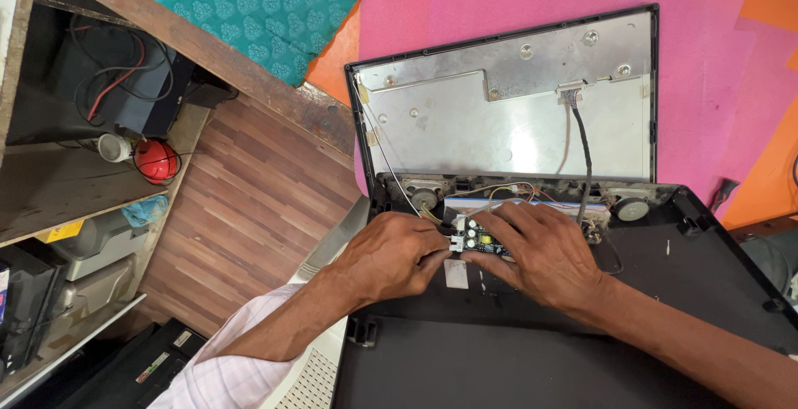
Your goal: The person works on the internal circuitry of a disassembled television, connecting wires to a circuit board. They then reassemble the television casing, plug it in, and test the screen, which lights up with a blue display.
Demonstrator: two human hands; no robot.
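An opened flat monitor lies face down, its bare metal panel back (499, 118) showing inside a black frame. The black rear cover (582, 334) rests partly over its near edge. A small circuit board (482, 241) with capacitors sits between them. My left hand (391, 255) pinches a small white connector (456, 243) at the board's left edge. On the board's right side lies my right hand (540, 255), fingers spread flat, holding it down. A black cable (584, 147) and thin wires run from the panel to the board.
Two round speakers (426, 199) (630, 208) sit along the monitor's lower edge. Pink and orange sheets (715, 68) cover the worktop. At the left, wooden shelves (91, 184) hold wires, a red round object (156, 160) and grey devices. A wood-pattern floor (241, 209) lies below.
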